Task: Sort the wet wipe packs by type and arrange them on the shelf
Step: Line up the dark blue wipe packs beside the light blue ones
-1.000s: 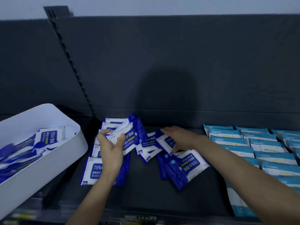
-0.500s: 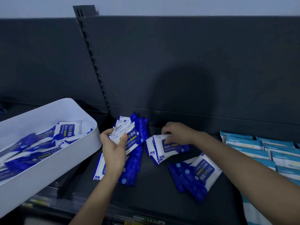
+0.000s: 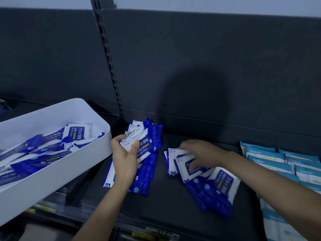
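Sorting wet wipes: a person's left hand (image 3: 124,158) grips a fanned bundle (image 3: 145,145) of dark-blue alcohol wipe packs above the left end of a dark shelf (image 3: 173,207), its fingers (image 3: 119,138) curled round the bundle's near edge and the thumb pressed on its front. Several flat packs (image 3: 144,179) of the same kind lie on the shelf beneath that hand. To the right, apart from the bundle, the right hand (image 3: 199,153) rests palm-down on a short row (image 3: 175,160) of dark-blue packs, fingers slightly spread and bent onto the top pack's white face; whether they pinch it or only press cannot be told. A loose heap (image 3: 219,192) of dark-blue packs lies just in front, touching the row. Light-blue packs (image 3: 271,159) overlap in rows at the shelf's right end. A white bin (image 3: 57,176) beside the left hand holds binned packs (image 3: 76,136), also dark blue.
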Demonstrator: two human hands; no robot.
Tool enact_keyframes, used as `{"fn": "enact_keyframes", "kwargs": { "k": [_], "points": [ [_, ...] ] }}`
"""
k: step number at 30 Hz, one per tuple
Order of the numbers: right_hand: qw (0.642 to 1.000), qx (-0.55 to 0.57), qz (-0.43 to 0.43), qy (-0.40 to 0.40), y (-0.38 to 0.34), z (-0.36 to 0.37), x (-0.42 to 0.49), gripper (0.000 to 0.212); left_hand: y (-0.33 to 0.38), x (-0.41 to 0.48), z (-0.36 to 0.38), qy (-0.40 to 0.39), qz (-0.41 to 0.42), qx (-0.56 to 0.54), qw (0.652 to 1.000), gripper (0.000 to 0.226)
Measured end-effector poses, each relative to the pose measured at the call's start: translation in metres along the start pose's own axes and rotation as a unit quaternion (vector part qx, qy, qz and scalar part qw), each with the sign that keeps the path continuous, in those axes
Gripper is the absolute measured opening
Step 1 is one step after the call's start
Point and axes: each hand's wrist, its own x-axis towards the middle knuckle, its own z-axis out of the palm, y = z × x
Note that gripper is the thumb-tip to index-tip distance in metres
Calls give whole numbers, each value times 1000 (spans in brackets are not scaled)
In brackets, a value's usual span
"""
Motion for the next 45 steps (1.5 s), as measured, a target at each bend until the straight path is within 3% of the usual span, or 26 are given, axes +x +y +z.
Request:
{"fn": "enact_keyframes", "kwargs": {
  "k": [6, 13, 22, 24, 28, 30, 34, 37, 40, 42, 45],
  "points": [
    [996, -78, -48, 20, 0, 1, -15, 46, -3, 6, 6, -6, 29, 22, 999, 29],
    [979, -120, -93, 137, 9, 24, -43, 43, -3, 4, 27, -54, 63, 47, 995, 31],
    [979, -89, -43, 179, 13, 44, -60, 39, -18, -17, 63, -289, 24, 118, 950, 17],
    [979, -94, -3, 183, 12, 44, -61, 42, -20, -18, 62, -345, 6, 128, 930, 30],
    [978, -41, 69, 191, 7, 37, -56, 69, -27, -10, 63, -398, -22, 164, 902, 89],
    [978, -31, 90, 185, 2, 30, -52, 82, -27, -12, 70, -392, -8, 176, 903, 97],
    [967, -65, 130, 208, 0, 27, -47, 96, -22, -13, 83, -354, 41, 191, 914, 91],
    [937, 104, 209, 260, 11, 29, -51, 116, -18, -5, 83, -358, 53, 194, 912, 86],
    [882, 340, 231, 231, 23, 32, -63, 126, -18, 5, 82, -354, 20, 172, 919, 70],
    [873, 381, 231, 197, 25, 34, -66, 125, -19, 9, 82, -357, -39, 124, 925, 56],
    [858, 417, 223, 201, 29, 34, -60, 118, -20, 11, 85, -405, -94, 78, 906, 55]
  ]
}}
